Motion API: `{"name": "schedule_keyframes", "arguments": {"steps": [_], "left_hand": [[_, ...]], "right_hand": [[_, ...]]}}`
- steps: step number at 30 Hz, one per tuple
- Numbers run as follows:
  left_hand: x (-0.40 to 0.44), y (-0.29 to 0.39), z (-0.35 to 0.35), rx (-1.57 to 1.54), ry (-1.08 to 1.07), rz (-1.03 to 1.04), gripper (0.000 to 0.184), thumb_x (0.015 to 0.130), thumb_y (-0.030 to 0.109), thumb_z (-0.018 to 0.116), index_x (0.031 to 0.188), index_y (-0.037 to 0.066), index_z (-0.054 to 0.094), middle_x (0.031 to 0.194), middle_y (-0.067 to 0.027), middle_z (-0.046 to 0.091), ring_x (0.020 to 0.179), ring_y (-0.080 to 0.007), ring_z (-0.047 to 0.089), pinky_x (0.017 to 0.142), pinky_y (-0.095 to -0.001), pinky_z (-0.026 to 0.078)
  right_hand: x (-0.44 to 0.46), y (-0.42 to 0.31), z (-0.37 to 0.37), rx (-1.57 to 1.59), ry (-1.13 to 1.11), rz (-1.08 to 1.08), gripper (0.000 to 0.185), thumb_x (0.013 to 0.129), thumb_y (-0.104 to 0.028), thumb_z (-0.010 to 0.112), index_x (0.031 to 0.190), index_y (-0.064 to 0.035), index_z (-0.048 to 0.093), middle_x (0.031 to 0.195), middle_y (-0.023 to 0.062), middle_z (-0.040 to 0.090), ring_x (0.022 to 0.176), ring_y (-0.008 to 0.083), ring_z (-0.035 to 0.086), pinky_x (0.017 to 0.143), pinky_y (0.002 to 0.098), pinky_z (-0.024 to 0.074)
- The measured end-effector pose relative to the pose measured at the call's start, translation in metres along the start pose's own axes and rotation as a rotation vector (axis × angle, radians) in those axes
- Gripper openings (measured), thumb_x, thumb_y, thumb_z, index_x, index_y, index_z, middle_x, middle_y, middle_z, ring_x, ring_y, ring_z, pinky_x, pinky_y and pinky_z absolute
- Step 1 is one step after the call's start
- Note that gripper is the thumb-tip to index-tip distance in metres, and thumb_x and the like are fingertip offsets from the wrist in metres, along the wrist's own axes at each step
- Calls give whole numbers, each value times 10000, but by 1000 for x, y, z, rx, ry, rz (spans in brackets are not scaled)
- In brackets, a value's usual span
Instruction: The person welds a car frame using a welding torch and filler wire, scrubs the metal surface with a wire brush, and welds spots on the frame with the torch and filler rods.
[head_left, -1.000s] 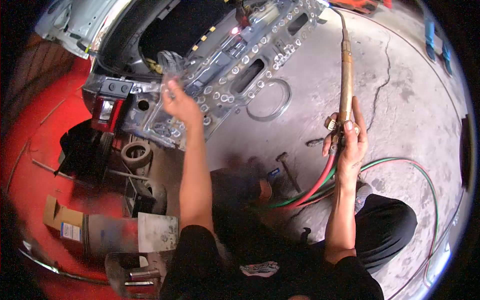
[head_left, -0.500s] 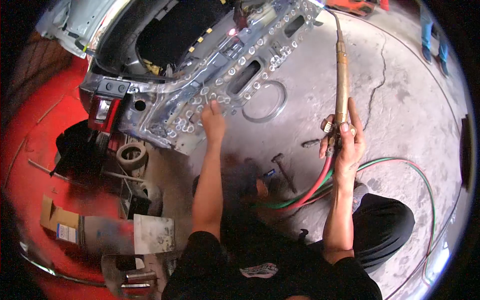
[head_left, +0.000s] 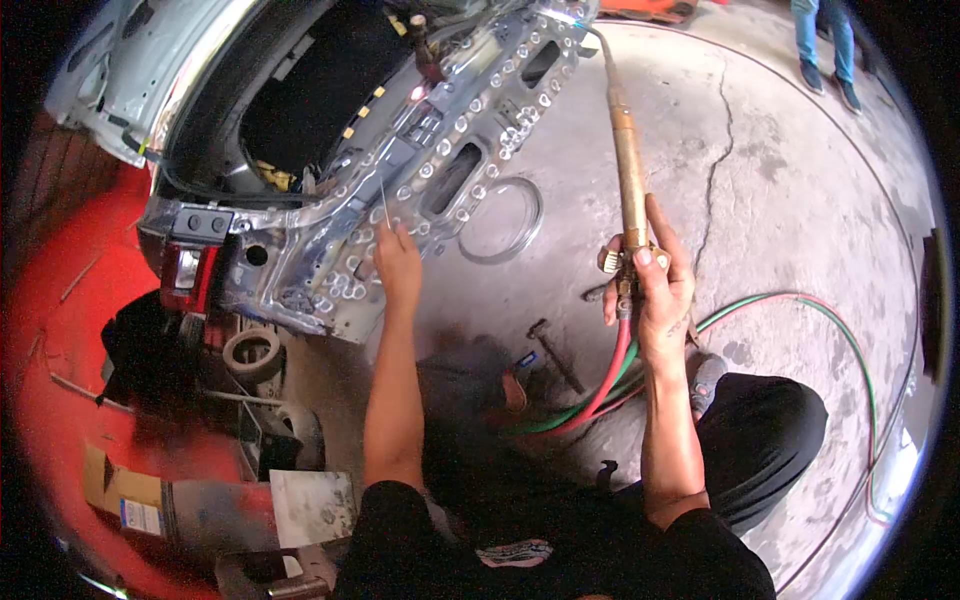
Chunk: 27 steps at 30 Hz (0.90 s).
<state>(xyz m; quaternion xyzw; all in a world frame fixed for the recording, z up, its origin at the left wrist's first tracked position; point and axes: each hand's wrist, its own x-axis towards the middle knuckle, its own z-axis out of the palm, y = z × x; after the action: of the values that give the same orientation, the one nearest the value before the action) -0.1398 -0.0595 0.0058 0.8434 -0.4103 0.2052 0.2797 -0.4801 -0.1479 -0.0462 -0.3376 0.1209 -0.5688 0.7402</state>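
My right hand (head_left: 660, 290) is wrapped round a brass gas torch (head_left: 628, 175), thumb near its valve knobs. The torch's bent tip reaches the far end of a bare metal car panel (head_left: 415, 185), where a small bluish-white glow shows. Many round spot marks dot this panel, along with long slots. My left hand (head_left: 398, 265) pinches a thin metal rod (head_left: 385, 200) that points up over the near part of the panel. Red hose (head_left: 612, 375) and green hose (head_left: 575, 415) run from the torch's lower end.
A coil of wire (head_left: 535, 215) and a hammer (head_left: 555, 355) lie on the concrete floor. A roll of tape (head_left: 252, 353), a cardboard box (head_left: 125, 480) and a red tail light (head_left: 190, 270) are on the left. Another person's legs (head_left: 825, 45) stand at the upper right.
The view has shifted, so the panel, torch and both hands sit further left and most things lie lower. The thin rod in my left hand now shows clearly. Both hands keep their holds.
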Motion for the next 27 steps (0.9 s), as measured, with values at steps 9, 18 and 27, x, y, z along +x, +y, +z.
{"name": "schedule_keyframes", "arguments": {"steps": [9,18,27], "left_hand": [[-7,-7,4,-170,-39,71,301,1047,165,438,1140,-62,613,1048,-211,712,1008,-366,666,912,-441,497],[-85,33,-48,-673,-116,-44,247,1052,135,460,1220,-21,550,1030,-88,720,984,-194,647,955,-346,475],[-146,24,0,-816,-456,-154,350,1077,225,490,1325,-13,560,949,-103,712,968,-182,661,956,-344,479]], "right_hand": [[2,-7,0,14,-16,51,738,978,-304,631,1561,5,302,969,157,649,488,175,595,422,271,486],[-2,-21,0,2,-46,73,684,967,-162,629,1550,21,320,945,114,647,518,155,608,442,277,494],[-9,-33,13,-38,-45,23,761,899,-74,690,1544,50,305,933,95,648,532,158,613,441,276,482]]}}
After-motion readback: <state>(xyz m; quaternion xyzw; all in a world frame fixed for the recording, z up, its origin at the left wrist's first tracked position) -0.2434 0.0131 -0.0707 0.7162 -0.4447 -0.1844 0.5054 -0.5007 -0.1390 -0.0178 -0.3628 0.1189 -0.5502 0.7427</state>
